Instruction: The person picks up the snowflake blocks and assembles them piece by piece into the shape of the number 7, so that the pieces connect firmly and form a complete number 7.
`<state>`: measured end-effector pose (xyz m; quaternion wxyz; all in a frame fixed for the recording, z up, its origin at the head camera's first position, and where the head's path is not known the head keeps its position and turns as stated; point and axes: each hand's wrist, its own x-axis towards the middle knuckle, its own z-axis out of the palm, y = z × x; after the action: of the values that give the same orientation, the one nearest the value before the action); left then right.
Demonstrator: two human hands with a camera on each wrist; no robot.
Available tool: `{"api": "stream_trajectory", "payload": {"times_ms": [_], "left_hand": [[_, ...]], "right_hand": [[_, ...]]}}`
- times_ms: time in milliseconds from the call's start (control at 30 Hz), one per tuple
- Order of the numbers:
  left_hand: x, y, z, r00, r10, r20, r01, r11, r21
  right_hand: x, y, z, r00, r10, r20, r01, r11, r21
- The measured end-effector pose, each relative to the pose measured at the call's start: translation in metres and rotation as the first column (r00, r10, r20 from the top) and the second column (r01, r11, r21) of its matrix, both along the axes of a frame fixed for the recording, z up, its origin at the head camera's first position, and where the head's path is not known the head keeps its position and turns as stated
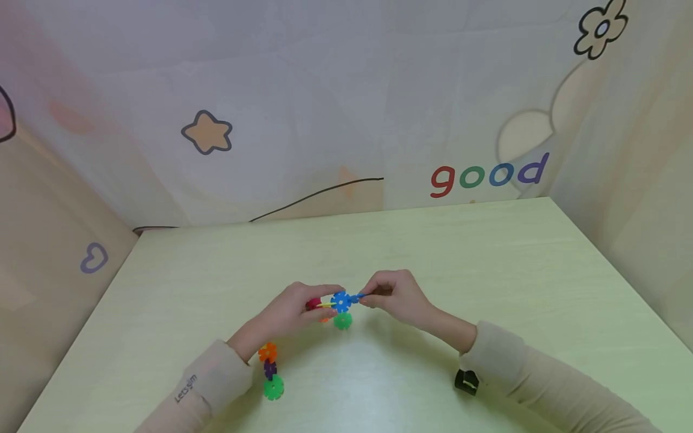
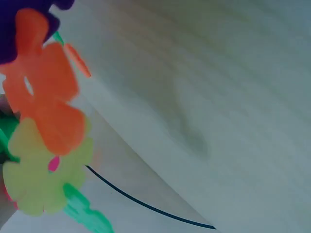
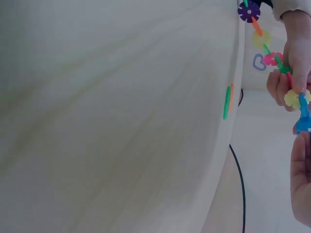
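Observation:
My left hand [image 1: 292, 310] grips a chain of interlocking snowflake discs near its far end. In the right wrist view the chain runs through a purple disc [image 3: 249, 12], a pink disc [image 3: 273, 58] and a yellow disc [image 3: 292, 99]. At its end, a blue disc [image 1: 341, 302] sits between both hands. My right hand [image 1: 397, 297] pinches another blue disc [image 1: 354, 298], edge-on, against the first; whether they are joined I cannot tell. The chain's other end, with an orange disc [image 1: 267, 352] and a green disc [image 1: 273, 386], emerges beneath the left wrist.
On the table [image 1: 460, 252], a loose green disc [image 1: 343, 320] lies below the hands, an orange disc [image 3: 231, 97] beside it. A small black object [image 1: 467, 382] shows at the right cuff. A printed curtain [image 1: 325, 108] stands behind the table's back edge.

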<state>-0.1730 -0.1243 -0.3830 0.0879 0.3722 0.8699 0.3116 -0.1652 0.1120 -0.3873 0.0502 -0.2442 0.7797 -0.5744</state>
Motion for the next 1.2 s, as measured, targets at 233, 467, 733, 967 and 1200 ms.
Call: {"api": "stream_trajectory", "payload": {"times_ms": [233,467,733,967,1200], "left_hand": [[0.001,0.001,0.001,0.996,-0.018,0.084,0.015,0.999,0.039],[0.000,-0.001,0.004,0.990,-0.032,0.136,0.023,0.998,0.066],[0.000,-0.004,0.004,0.984,-0.022,0.178,0.009,0.997,0.073],[-0.003,-0.003,0.003,0.989,-0.035,0.143,0.026,0.998,0.065],[-0.007,-0.007,0.001,0.991,0.013,0.130,-0.018,0.999,0.037]], "right_hand": [[0.003,-0.004,0.001,1.000,0.006,-0.028,-0.006,1.000,0.005],[0.002,-0.005,-0.001,1.000,0.004,-0.007,-0.004,1.000,0.003],[0.000,-0.010,-0.001,0.999,0.026,-0.041,-0.026,1.000,-0.011],[-0.002,-0.010,0.000,0.995,0.040,-0.086,-0.038,0.999,0.023],[-0.008,-0.009,-0.001,0.995,0.053,-0.086,-0.046,0.996,0.083]]}}
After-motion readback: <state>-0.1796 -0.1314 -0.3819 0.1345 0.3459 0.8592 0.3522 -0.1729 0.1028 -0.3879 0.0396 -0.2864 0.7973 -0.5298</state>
